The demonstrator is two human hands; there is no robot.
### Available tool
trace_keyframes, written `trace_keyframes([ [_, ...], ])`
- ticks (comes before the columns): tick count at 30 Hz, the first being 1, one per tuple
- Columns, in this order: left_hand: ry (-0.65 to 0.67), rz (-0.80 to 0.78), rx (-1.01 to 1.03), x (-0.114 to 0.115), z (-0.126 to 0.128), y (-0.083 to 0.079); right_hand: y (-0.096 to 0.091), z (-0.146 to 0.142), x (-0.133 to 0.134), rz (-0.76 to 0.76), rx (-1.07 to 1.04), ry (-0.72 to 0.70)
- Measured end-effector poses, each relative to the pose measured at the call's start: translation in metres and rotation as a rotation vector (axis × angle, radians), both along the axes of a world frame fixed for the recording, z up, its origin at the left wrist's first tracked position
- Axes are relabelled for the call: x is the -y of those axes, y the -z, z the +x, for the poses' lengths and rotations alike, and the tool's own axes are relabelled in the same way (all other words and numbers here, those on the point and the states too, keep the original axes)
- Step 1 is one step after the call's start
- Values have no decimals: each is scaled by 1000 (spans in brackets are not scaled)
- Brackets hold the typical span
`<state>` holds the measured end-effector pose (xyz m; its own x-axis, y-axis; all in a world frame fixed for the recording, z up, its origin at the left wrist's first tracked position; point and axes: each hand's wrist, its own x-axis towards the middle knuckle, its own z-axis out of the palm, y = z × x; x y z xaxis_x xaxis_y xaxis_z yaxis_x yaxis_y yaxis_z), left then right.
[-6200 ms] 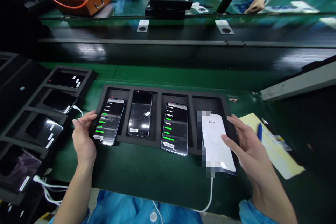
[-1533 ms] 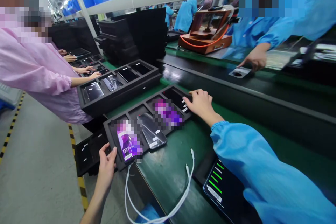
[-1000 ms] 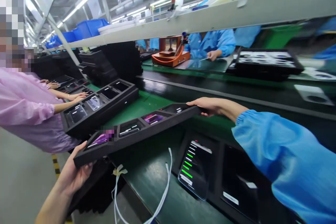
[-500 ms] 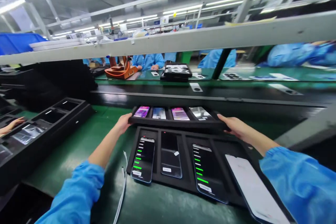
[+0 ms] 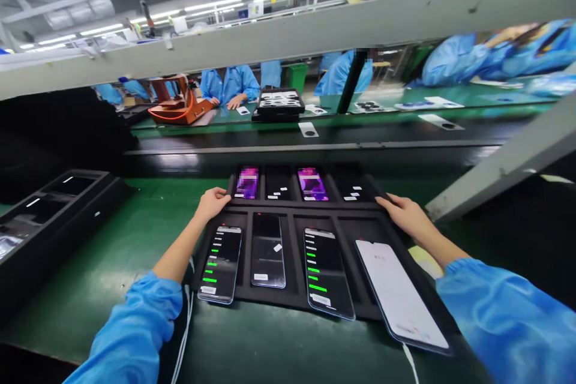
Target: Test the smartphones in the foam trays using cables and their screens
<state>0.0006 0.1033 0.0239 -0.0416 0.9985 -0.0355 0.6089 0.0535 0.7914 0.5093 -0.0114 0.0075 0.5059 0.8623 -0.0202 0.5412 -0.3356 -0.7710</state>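
Observation:
My left hand [image 5: 211, 204] and my right hand [image 5: 405, 215] grip opposite ends of a black phone tray [image 5: 324, 205], fingers closed at its edges. In it sit two phones with purple screens [image 5: 312, 183] and two dark ones [image 5: 278, 181] with small white stickers. The tray rests level against the far edge of a second black tray [image 5: 294, 270] nearer me. On this one lie a phone with green bars [image 5: 220, 264], a dark phone [image 5: 269, 252], another green-barred phone [image 5: 328, 270] and a white-screen phone [image 5: 400, 291], their lower ends reaching over the front.
White cables [image 5: 182, 336] run over the green bench [image 5: 148, 240] by my left forearm. Another long tray [image 5: 96, 204] stands at the left. A grey slanted post [image 5: 490, 156] rises at the right. Beyond the ledge, co-workers in blue sleeves [image 5: 231, 84] sit near an orange fixture [image 5: 180, 105].
The held tray has come down from a tilt to lie flat behind the near tray. Its screens now show more squarely. The camera view has shifted too.

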Motion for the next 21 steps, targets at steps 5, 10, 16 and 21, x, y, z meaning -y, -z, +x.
trace_keyframes([
  [5,-8,94,-29,18,-17,4,5,-6,0,31,-41,-20],
  [10,32,147,24,31,-29,15,7,-9,34,-17,-121,-88],
  [16,21,182,64,36,-34,27,18,-21,141,-55,-135,-150],
  [21,1,189,60,37,-34,28,21,-39,199,-72,-47,-237],
])
